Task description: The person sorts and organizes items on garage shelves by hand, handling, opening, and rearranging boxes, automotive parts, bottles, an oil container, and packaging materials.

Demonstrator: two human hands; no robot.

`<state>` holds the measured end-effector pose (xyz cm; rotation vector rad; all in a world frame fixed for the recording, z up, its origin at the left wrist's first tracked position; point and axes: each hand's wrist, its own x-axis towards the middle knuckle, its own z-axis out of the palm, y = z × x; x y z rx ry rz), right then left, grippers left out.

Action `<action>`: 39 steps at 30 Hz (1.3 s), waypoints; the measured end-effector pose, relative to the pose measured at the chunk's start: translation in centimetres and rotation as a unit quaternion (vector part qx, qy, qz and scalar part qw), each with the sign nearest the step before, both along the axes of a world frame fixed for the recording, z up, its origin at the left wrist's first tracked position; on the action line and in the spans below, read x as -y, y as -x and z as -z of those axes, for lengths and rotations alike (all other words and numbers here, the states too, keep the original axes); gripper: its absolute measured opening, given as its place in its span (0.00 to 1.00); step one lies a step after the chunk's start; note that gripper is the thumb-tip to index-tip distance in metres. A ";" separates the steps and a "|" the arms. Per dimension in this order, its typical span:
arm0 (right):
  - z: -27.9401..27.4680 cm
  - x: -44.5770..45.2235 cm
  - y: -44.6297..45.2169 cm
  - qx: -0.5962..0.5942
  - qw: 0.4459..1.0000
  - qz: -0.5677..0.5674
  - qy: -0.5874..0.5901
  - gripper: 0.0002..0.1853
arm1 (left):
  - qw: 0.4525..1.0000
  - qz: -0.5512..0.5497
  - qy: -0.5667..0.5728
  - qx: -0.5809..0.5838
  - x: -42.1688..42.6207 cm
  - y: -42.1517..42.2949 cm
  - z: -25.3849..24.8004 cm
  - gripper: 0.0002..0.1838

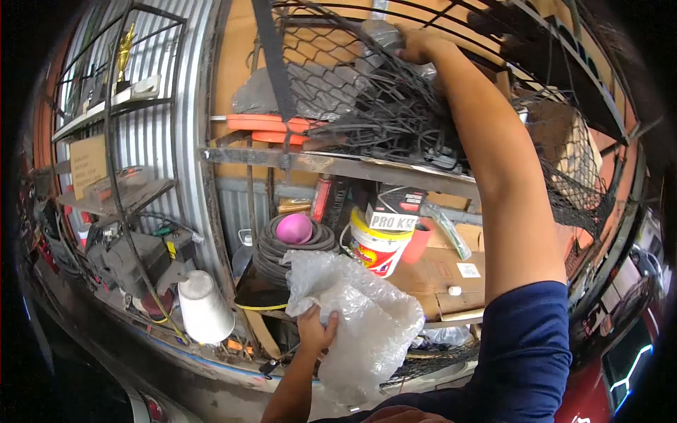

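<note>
A crumpled sheet of bubble wrap [374, 310] hangs in front of the lower shelf, its near edge pinched by my left hand [317, 329]. Raised to the upper shelf, my right hand [425, 46] has curled fingers beside a grey plastic-wrapped item [381, 34]. Black netting [321, 53] stretches across that shelf front and meets the right hand. What the right fingers grip is partly hidden. Below them lies a tangled heap of black cables or straps [402, 116]. A grey plastic bundle [300, 90] is behind the net.
The lower shelf holds a coiled hose [271, 257] with a pink ball-like object [294, 229], a yellow-rimmed bucket [381, 247] and a flat cardboard box [437, 282]. A metal shelf beam [338, 163] crosses under my right arm. A white bucket [204, 308] stands at left.
</note>
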<state>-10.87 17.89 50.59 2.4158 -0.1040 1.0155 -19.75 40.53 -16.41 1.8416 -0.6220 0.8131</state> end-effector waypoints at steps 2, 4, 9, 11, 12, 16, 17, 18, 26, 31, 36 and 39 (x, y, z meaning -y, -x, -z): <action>0.4 0.1 1.6 -0.023 0.999 0.016 0.015 0.42 | 1.000 -0.013 -0.018 0.008 0.1 -0.8 1.0 0.28; 1.3 1.1 3.0 -0.010 0.999 -0.030 0.008 0.38 | 0.998 -0.036 -0.015 0.040 0.4 -1.3 1.5 0.29; 3.3 1.2 7.6 0.014 0.995 -0.074 0.061 0.27 | 0.999 0.023 -0.031 -0.005 -0.3 0.0 -0.4 0.28; 5.0 -0.3 11.2 0.074 0.991 -0.107 0.015 0.25 | 0.999 0.024 -0.030 -0.005 -0.2 0.3 -0.7 0.26; 5.6 -0.8 12.3 0.104 0.987 -0.124 -0.008 0.24 | 0.999 0.013 -0.031 0.000 0.0 0.2 -0.7 0.25; 7.1 0.0 14.8 0.304 0.883 -0.339 0.116 0.13 | 0.999 0.033 -0.017 -0.039 -0.2 1.3 -2.3 0.20; 8.4 -0.4 16.2 0.314 0.871 -0.362 0.110 0.11 | 0.996 0.042 0.014 -0.076 -0.5 1.1 -1.7 0.19; 10.0 -0.2 17.2 0.313 0.878 -0.349 0.096 0.11 | 0.991 0.050 0.045 -0.112 -0.7 0.6 -0.9 0.19; 42.0 1.5 27.5 0.039 0.846 -0.497 -0.191 0.37 | 0.913 0.136 0.334 -0.192 -3.8 8.1 -1.2 0.35; 60.9 2.6 32.2 -0.216 0.680 -0.417 -0.563 0.80 | 0.797 0.247 0.436 -0.338 -0.9 9.8 4.1 0.32; 63.3 5.5 35.9 -0.135 0.629 -0.416 -0.643 0.64 | 0.823 0.305 0.281 -0.389 6.4 11.7 5.7 0.32; 63.1 9.8 36.4 -0.068 0.632 -0.417 -0.650 0.53 | 0.864 0.316 0.168 -0.356 8.5 10.0 2.5 0.32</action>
